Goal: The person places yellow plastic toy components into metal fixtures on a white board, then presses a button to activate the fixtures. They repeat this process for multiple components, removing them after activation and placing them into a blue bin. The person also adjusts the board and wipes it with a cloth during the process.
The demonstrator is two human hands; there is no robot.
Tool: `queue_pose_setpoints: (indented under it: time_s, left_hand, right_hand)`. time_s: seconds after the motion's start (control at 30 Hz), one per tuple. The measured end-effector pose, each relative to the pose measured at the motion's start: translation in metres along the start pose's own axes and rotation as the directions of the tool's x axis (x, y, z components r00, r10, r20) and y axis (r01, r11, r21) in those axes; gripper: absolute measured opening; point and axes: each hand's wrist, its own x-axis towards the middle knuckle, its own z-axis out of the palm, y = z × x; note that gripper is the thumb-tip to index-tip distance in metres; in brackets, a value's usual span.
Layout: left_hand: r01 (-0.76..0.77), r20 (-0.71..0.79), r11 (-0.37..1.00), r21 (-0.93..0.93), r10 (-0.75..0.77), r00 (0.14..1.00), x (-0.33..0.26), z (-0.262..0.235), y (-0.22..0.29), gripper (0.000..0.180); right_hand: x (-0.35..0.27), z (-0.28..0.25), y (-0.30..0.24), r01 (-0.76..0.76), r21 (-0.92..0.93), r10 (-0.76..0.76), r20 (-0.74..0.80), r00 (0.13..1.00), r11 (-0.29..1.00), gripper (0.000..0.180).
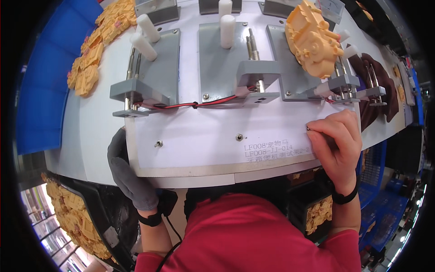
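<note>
My right hand (337,147) is bare and closed in a pinch at the right part of the white test board (199,152). Thumb and forefinger meet on a small toggle switch (308,128), mostly hidden by the fingertips. My left hand (127,170) wears a grey glove and rests against the board's left edge, fingers stretched, some of them partly hidden. Two more toggle switches, the left one (158,143) and the middle one (239,137), stand along the board's front. Above my right hand, a yellow plastic gearbox-like part (312,41) sits on the right grey fixture (287,84).
Grey fixtures with white posts (227,34) and metal probes (253,45) line the board. Red and black wires (195,105) run between them. Yellow parts (86,68) lie at left beside a blue bin (41,86). A dark cloth (385,90) is at right.
</note>
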Motion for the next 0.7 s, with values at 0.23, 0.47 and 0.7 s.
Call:
queue_pose_setpoints:
  time_s: [0.23, 0.47, 0.7]
  left_hand:
    - [-0.012, -0.016, 0.999, 0.033, 0.012, 1.000, -0.0030, -0.0007, -0.0008, 0.066]
    - [-0.012, -0.034, 1.000, 0.008, 0.012, 0.999, -0.0004, 0.0025, 0.0001, 0.064]
    - [-0.049, -0.007, 0.997, -0.056, 0.049, 0.999, 0.0024, 0.0041, 0.0026, 0.059]
  right_hand:
    - [0.0008, 0.0005, 0.0007, 0.016, 0.008, -0.016, -0.032, 0.999, 1.000, 0.021]
    - [0.0009, -0.0006, 0.0008, 0.009, 0.029, -0.008, -0.040, 0.999, 1.000, 0.016]
    - [-0.0005, -0.0019, 0.0011, -0.046, 0.107, 0.051, -0.049, 0.997, 0.993, 0.008]
